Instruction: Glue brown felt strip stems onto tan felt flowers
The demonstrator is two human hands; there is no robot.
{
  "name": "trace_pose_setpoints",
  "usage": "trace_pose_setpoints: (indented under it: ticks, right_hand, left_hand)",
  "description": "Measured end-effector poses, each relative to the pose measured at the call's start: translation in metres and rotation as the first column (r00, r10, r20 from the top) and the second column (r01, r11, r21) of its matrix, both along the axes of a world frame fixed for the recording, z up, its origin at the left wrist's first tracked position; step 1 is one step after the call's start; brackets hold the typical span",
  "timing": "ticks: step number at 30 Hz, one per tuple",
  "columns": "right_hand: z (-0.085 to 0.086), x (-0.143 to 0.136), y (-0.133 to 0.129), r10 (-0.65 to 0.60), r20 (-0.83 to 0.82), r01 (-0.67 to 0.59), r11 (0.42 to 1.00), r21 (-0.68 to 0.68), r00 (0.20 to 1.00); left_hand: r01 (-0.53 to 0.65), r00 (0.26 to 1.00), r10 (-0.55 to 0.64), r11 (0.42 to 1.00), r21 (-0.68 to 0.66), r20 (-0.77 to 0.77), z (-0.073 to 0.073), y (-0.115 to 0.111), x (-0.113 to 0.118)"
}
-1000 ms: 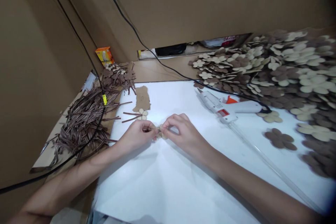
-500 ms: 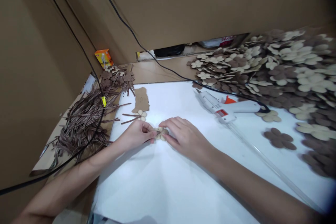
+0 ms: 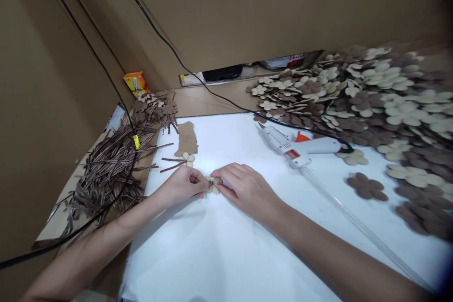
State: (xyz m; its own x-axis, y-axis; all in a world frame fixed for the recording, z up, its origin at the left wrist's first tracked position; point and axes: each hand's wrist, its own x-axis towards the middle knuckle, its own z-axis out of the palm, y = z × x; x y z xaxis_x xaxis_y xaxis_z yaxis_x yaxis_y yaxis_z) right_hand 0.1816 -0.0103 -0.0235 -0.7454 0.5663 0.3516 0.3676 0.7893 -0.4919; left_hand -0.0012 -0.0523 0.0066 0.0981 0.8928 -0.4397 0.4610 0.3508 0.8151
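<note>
Head view shows the pale flower [image 3: 214, 189] with the left hand [image 3: 184, 183] pinching its left edge and the right hand [image 3: 244, 186] pinching its right, neither nearer.

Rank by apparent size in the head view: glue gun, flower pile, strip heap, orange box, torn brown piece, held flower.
1. Flower pile
2. Strip heap
3. Glue gun
4. Orange box and torn brown piece, too alike to rank
5. Held flower, partly hidden

No text readable: print on orange box [image 3: 136, 84], white package [image 3: 278, 63] (too small).
</note>
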Motion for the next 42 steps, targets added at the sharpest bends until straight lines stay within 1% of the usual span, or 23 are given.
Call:
trace_pose_setpoints:
  ticks: [5,11,17,22,26,31,36,39,42]
  right_hand:
    - [0.0,0.001,-0.001,-0.006,-0.012,0.006,1.0,0.011,1.0]
    - [-0.001,0.002,-0.002,-0.012,-0.021,0.013,0.999,0.048,1.0]
    - [0.0,0.004,-0.002,0.024,-0.015,-0.022,0.994,0.109,1.0]
    - [-0.002,0.009,0.0,0.049,0.011,-0.05,0.984,0.171,0.999]
    - [-0.004,0.013,0.002,0.106,0.035,-0.112,0.956,0.272,0.994]
    - [-0.003,0.014,0.003,0.123,0.069,-0.14,0.911,0.388,0.99]
    - [-0.002,0.013,0.001,0.106,0.119,-0.15,0.869,0.472,0.987]
    - [-0.001,0.012,-0.001,0.088,0.16,-0.157,0.855,0.495,0.983]
    - [0.0,0.011,-0.003,0.069,0.242,-0.19,0.831,0.523,0.968]
  left_hand:
    - [0.003,1.0,-0.003,1.0,-0.005,0.012,-0.001,0.0,0.0]
    - [0.007,1.0,-0.007,1.0,-0.025,-0.021,-0.003,0.001,-0.001]
    - [-0.014,0.999,0.013,0.999,-0.034,-0.032,-0.005,0.002,-0.001]
    - [-0.02,0.999,0.019,1.0,-0.024,-0.028,-0.006,0.002,-0.001]
    - [-0.021,0.999,0.021,1.0,-0.016,-0.031,-0.004,0.001,-0.001]
    - [-0.027,0.999,0.025,0.999,-0.03,-0.045,-0.005,0.002,0.0]
    - [-0.034,0.998,0.033,0.999,-0.023,-0.045,-0.007,0.002,0.0]
    - [-0.029,0.999,0.028,0.999,-0.018,-0.039,-0.007,0.002,-0.001]
    - [-0.026,0.999,0.025,0.999,-0.031,-0.042,-0.008,0.002,-0.001]
